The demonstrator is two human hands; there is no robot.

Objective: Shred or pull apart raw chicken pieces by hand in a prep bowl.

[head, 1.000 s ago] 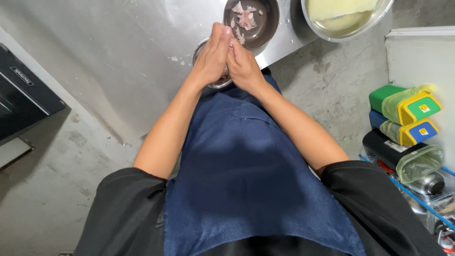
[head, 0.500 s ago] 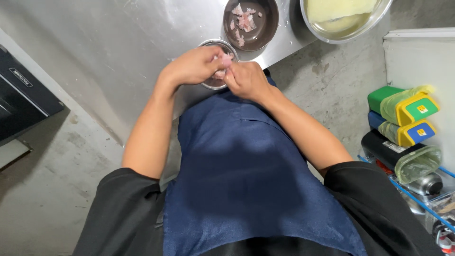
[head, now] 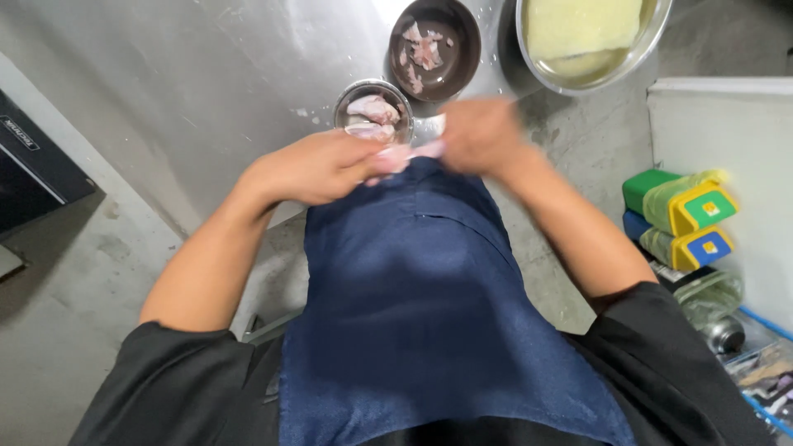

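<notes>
My left hand (head: 318,168) and my right hand (head: 479,132) are close together over my blue apron (head: 429,314), at the edge of a steel counter (head: 206,74). Between their fingers stretches a pale pink piece of raw meat (head: 405,157), and both hands grip it. The right hand is blurred by motion. Just beyond the hands stands a small metal bowl (head: 373,109) with pale meat pieces in it. Behind that sits a dark round bowl (head: 435,49) with several pink scraps.
A large steel bowl (head: 591,41) with a pale yellow mass stands at the back right. A white box (head: 727,165) and green and blue packets with yellow caps (head: 690,215) lie to the right on the floor. A black appliance (head: 33,165) sits at the left.
The hands came down from pressed together above the small bowl toward my apron. They have drawn apart, now holding the meat piece between them.
</notes>
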